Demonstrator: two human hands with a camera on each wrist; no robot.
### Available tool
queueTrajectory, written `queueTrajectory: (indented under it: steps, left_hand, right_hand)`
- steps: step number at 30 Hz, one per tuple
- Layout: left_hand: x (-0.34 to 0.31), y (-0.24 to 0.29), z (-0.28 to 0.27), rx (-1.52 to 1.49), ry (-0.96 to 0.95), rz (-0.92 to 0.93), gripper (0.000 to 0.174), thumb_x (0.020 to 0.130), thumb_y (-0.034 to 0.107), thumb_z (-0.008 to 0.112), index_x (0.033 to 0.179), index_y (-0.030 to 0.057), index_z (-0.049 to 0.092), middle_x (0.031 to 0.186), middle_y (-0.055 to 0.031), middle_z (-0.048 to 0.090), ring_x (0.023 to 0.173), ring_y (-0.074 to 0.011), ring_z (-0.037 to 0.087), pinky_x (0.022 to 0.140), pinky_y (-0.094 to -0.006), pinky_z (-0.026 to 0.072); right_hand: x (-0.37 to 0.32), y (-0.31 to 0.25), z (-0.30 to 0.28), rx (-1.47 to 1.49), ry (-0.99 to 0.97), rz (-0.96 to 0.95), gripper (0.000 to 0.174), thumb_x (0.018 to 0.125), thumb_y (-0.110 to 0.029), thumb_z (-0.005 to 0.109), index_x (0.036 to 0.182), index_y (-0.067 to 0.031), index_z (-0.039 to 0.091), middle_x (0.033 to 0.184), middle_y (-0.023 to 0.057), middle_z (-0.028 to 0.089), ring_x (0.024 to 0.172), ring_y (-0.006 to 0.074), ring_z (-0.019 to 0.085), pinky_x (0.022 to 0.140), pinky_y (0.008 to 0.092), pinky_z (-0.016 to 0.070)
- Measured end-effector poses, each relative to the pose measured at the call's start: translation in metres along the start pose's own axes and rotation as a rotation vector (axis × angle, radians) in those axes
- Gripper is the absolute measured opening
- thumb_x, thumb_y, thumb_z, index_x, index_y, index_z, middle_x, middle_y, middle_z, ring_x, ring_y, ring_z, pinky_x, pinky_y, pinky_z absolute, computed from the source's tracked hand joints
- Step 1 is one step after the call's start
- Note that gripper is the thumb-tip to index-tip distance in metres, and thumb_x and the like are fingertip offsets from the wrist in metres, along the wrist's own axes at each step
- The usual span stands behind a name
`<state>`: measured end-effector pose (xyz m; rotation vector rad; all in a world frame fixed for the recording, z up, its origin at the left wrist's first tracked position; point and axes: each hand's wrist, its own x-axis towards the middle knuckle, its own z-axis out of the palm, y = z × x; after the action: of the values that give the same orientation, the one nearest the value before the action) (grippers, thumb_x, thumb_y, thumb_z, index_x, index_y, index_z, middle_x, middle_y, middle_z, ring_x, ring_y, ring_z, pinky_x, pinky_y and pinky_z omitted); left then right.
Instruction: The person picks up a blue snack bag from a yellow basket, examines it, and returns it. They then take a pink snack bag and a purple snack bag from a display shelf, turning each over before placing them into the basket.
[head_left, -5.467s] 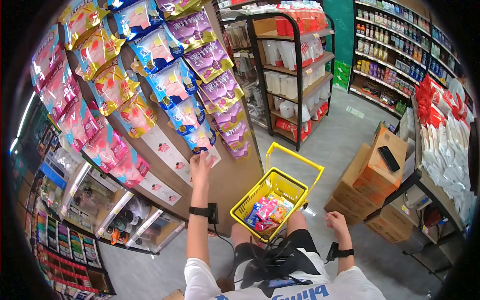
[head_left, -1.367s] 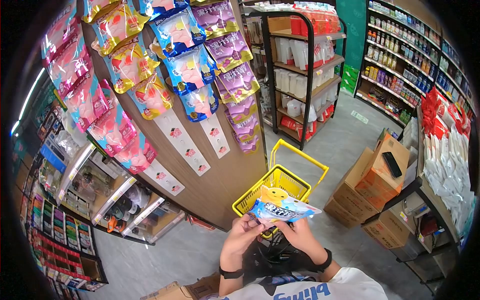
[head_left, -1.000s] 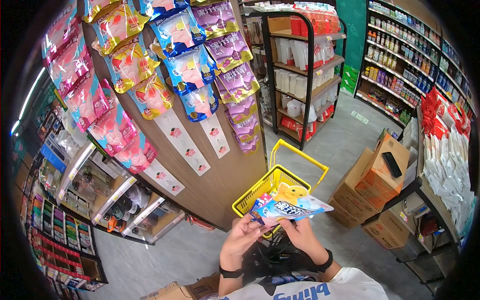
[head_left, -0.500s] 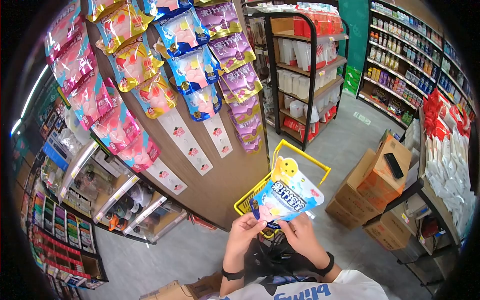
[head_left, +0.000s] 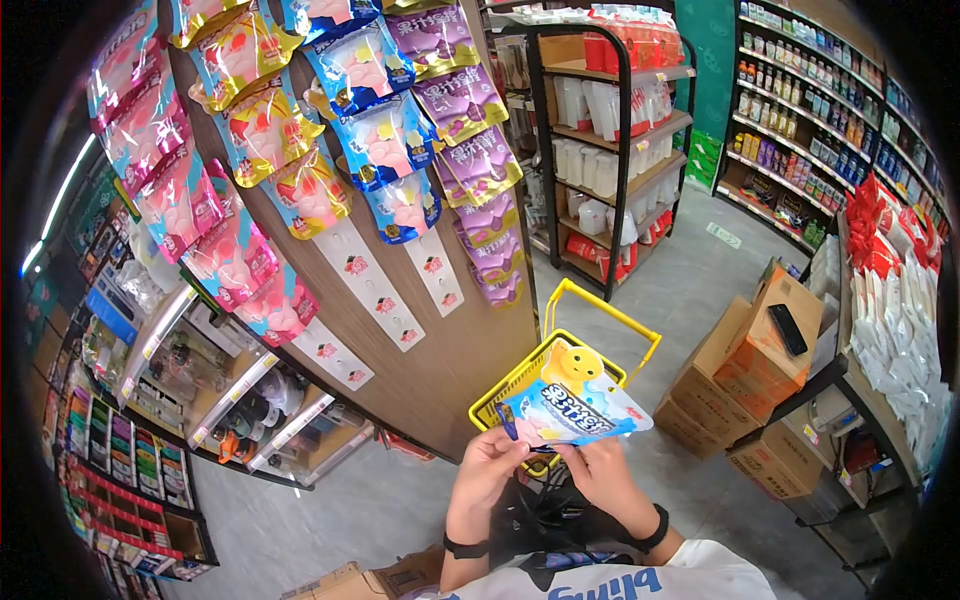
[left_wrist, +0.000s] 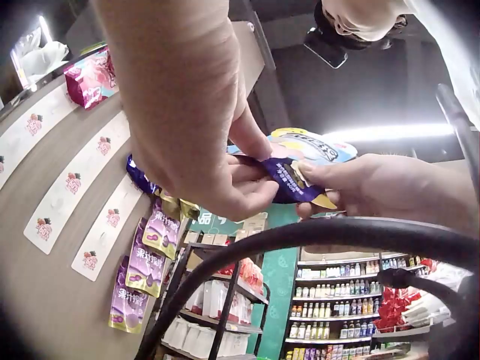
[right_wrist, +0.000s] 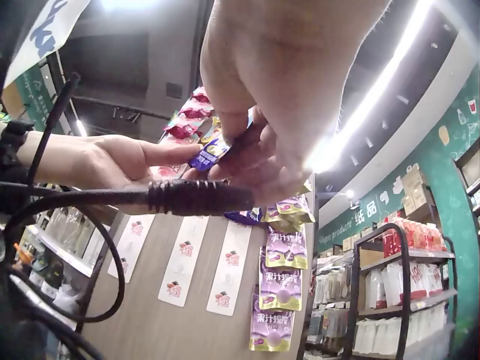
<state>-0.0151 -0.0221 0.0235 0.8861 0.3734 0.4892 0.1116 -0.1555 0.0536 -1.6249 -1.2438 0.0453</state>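
A blue and white candy bag (head_left: 580, 405) with a yellow bear-shaped top is held in both hands above the yellow shopping basket (head_left: 490, 400). My left hand (head_left: 485, 470) pinches its lower left corner between thumb and fingers. Along the lower edge, my right hand (head_left: 605, 478) grips it near the middle. In the left wrist view, the bag's dark blue bottom (left_wrist: 289, 180) shows between the two hands. The right wrist view shows a small part of the bag (right_wrist: 206, 156) at the fingertips. The bag and hands hide most of the basket's inside.
Rows of hanging candy bags (head_left: 385, 140) cover the display panel (head_left: 455, 370) on the left. A black-framed rack (head_left: 620, 150) stands ahead. Cardboard boxes (head_left: 760, 345) with a phone (head_left: 787, 330) on top are at the right, beside a shelf of white packets (head_left: 885, 320).
Earlier my left hand was at the lowest blue bag on the display; now both hands hold a blue bag over the basket. Its face tipped up, then leaned back flatter.
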Motion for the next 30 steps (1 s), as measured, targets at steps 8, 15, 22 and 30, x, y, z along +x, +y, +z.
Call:
queueTrajectory:
  steps: [8,15,22,30]
  left_hand:
    - [0.001,-0.004,0.006,-0.028,-0.054,0.05,0.023,0.085,0.003,0.06,0.108,-0.0008,0.057,0.102,-0.0082,0.063,0.09,-0.0155,0.061,0.079,-0.0282,0.049]
    - [0.0,-0.004,-0.003,0.217,-0.056,-0.061,0.022,0.087,0.01,0.061,0.106,0.0005,0.059,0.094,-0.005,0.065,0.08,-0.0095,0.062,0.061,-0.0206,0.0466]
    - [-0.002,0.004,-0.003,0.283,-0.05,-0.083,0.015,0.086,0.01,0.063,0.095,-0.0018,0.064,0.085,-0.0055,0.065,0.073,-0.0104,0.06,0.06,-0.0218,0.0471]
    - [-0.001,-0.003,-0.008,0.22,-0.077,0.008,0.012,0.085,0.01,0.063,0.089,-0.0013,0.065,0.08,-0.0048,0.065,0.065,-0.0098,0.059,0.055,-0.023,0.0491]
  right_hand:
    - [0.0,0.002,-0.003,0.051,-0.018,-0.016,0.014,0.085,-0.007,0.058,0.095,0.0031,0.06,0.086,0.0225,0.062,0.079,0.0405,0.059,0.069,0.0429,0.0454]
    - [0.002,0.0,-0.004,-0.007,-0.003,-0.086,0.014,0.083,-0.007,0.06,0.094,0.0028,0.059,0.082,0.0208,0.061,0.078,0.041,0.057,0.07,0.0441,0.0448]
    - [-0.006,0.003,-0.002,-0.059,-0.067,-0.036,0.012,0.08,-0.006,0.064,0.083,0.0023,0.057,0.077,0.0203,0.058,0.072,0.0402,0.055,0.063,0.0451,0.0427]
    - [0.001,-0.008,-0.005,0.023,-0.052,-0.066,0.013,0.082,-0.007,0.062,0.089,0.0025,0.058,0.083,0.0209,0.06,0.079,0.0412,0.056,0.068,0.0454,0.044]
